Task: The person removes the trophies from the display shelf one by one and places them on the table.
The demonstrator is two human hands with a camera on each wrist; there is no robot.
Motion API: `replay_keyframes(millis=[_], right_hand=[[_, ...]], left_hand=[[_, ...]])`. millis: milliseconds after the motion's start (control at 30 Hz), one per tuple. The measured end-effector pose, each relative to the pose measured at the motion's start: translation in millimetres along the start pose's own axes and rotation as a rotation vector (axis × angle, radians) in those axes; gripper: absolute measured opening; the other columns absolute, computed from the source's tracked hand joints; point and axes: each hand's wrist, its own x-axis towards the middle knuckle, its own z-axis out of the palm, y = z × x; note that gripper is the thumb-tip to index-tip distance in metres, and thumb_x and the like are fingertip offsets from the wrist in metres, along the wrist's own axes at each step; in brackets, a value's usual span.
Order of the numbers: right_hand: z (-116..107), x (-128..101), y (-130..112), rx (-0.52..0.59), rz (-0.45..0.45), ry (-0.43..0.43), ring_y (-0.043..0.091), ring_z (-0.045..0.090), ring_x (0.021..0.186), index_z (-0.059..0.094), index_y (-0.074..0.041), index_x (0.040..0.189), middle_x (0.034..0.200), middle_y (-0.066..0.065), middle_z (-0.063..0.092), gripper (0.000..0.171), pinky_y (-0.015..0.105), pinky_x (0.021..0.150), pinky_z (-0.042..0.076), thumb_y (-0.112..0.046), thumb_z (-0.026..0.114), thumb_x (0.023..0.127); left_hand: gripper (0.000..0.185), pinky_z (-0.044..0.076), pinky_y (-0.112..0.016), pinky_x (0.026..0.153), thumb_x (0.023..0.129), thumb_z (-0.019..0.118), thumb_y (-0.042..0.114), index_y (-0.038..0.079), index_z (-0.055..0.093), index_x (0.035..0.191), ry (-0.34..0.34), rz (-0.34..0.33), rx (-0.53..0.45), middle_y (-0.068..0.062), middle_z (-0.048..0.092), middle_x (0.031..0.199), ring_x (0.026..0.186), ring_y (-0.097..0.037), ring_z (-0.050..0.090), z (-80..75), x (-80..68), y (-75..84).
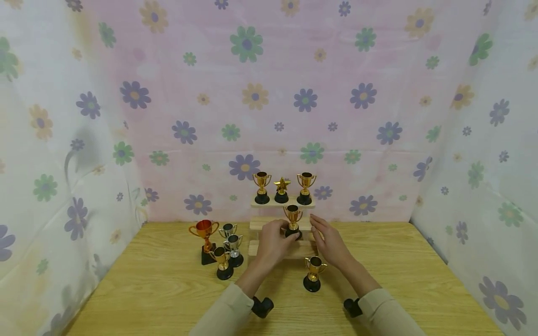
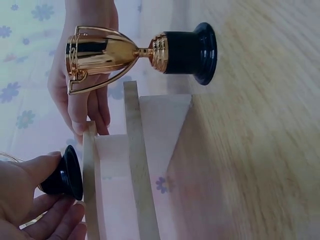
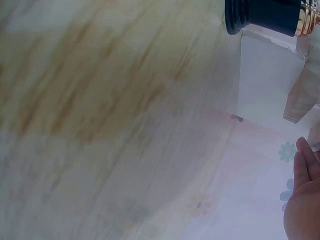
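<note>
I am working in a staged recording booth, not a lived-in room. Floral-print cloth [image 1: 269, 93] hangs as backdrop on three sides of a bare wooden surface [image 1: 420, 280]. Small trophies [image 1: 282, 189] stand on stepped wooden shelves [image 1: 258, 225].

Blurred wooden table [image 3: 100, 100], trophy's black base [image 3: 265, 17] top right, right hand [image 3: 302, 200] at edge

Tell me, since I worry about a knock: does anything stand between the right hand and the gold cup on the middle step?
Nothing visible does. The right hand hovers open just right of the gold cup, with bare step between them. The left hand already grips the cup's black base. Another cup stands on the table, nearer the person, clear of that gap.
</note>
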Motion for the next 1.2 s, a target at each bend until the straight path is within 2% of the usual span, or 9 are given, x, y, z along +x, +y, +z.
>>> replay_keyframes(millis=[67, 433, 600, 833, 1067, 1200], right_hand=[[0.2, -0.1, -0.1, -0.004, -0.002, 0.004, 0.043, 0.047, 0.139, 0.053, 0.011, 0.141, 0.152, 0.023, 0.049, 0.040, 0.057, 0.110, 0.041, -0.013, 0.049, 0.109], [0.8, 0.4, -0.2, -0.011, -0.007, 0.009, 0.043, 0.047, 0.138, 0.054, 0.011, 0.141, 0.151, 0.024, 0.049, 0.040, 0.058, 0.109, 0.040, -0.013, 0.049, 0.109], [0.3, 0.3, -0.8, -0.009, -0.012, 0.006, 0.044, 0.047, 0.138, 0.053, 0.012, 0.141, 0.151, 0.025, 0.048, 0.040, 0.058, 0.109, 0.040, -0.012, 0.049, 0.109], [1.1, 0.5, -0.1, -0.016, -0.039, 0.028, 0.045, 0.049, 0.136, 0.054, 0.013, 0.139, 0.149, 0.026, 0.050, 0.039, 0.059, 0.108, 0.041, -0.010, 0.049, 0.108], [-0.2, 0.7, -1.3, -0.013, -0.006, 0.007, 0.044, 0.048, 0.137, 0.053, 0.012, 0.140, 0.151, 0.025, 0.049, 0.040, 0.058, 0.110, 0.040, -0.012, 0.049, 0.109], [0.3, 0.6, -1.4, -0.014, -0.011, 0.015, 0.045, 0.048, 0.137, 0.054, 0.013, 0.140, 0.151, 0.024, 0.049, 0.039, 0.059, 0.109, 0.040, -0.010, 0.050, 0.108]], left_hand=[[0.025, 0.050, -0.027, 0.065, 0.088, 0.083, 0.025, 0.007, 0.076, 0.104, -0.010, -0.008, 0.001, -0.002, 0.073, 0.092, 0.074, -0.010, 0.060, -1.5, -2.7, -0.2], [0.025, 0.050, -0.028, 0.069, 0.087, 0.084, 0.022, 0.008, 0.076, 0.107, -0.041, 0.011, -0.014, 0.000, 0.072, 0.093, 0.083, -0.015, 0.064, -5.0, -21.0, -7.7], [0.022, 0.052, -0.027, 0.069, 0.085, 0.086, 0.019, 0.010, 0.076, 0.102, -0.034, 0.047, 0.000, -0.001, 0.074, 0.095, 0.082, -0.014, 0.065, -3.2, -29.6, -14.7], [0.025, 0.050, -0.026, 0.065, 0.082, 0.088, 0.015, 0.003, 0.075, 0.101, -0.021, 0.087, 0.021, -0.007, 0.074, 0.094, 0.077, -0.019, 0.066, -1.0, -41.0, -24.2], [0.025, 0.048, -0.025, 0.067, 0.083, 0.087, 0.019, 0.008, 0.076, 0.102, -0.034, 0.049, 0.035, -0.001, 0.074, 0.094, 0.079, -0.015, 0.064, -1.3, -48.1, -27.3], [0.023, 0.049, -0.025, 0.068, 0.082, 0.088, 0.017, 0.008, 0.075, 0.099, -0.024, 0.074, 0.026, -0.001, 0.073, 0.092, 0.079, -0.017, 0.064, -1.7, -51.6, -27.6]])
